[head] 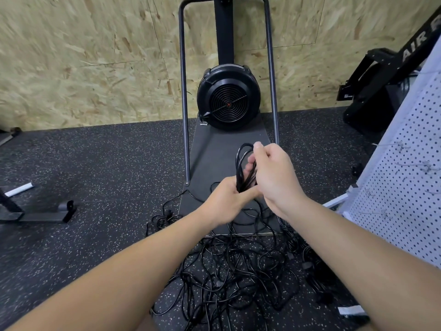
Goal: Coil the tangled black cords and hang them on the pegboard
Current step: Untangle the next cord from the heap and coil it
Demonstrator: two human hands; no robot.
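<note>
while both bare arms reach forward over the floor, the left hand [225,201] grips the lower end of a small bundle of black cord loops [244,168], its fingers curled round the gathered strands. the right hand [274,174] is above and to the right of it, fingers curled about the upper part of the same loops, with one loop arching up just left of its knuckles. strands run down from the bundle into a large tangled pile of black cords [238,266] spread on the speckled rubber floor [95,168] beneath the forearms, partly lying over the near edge of a dark flat base plate [214,151]. that plate belongs to a fan-wheel exercise machine [228,99] standing against an osb wall [83,56], flanked by two metal uprights. a white pegboard [410,168] with several wire hooks leans in at the right edge, with no cord on the hooks in view.
</note>
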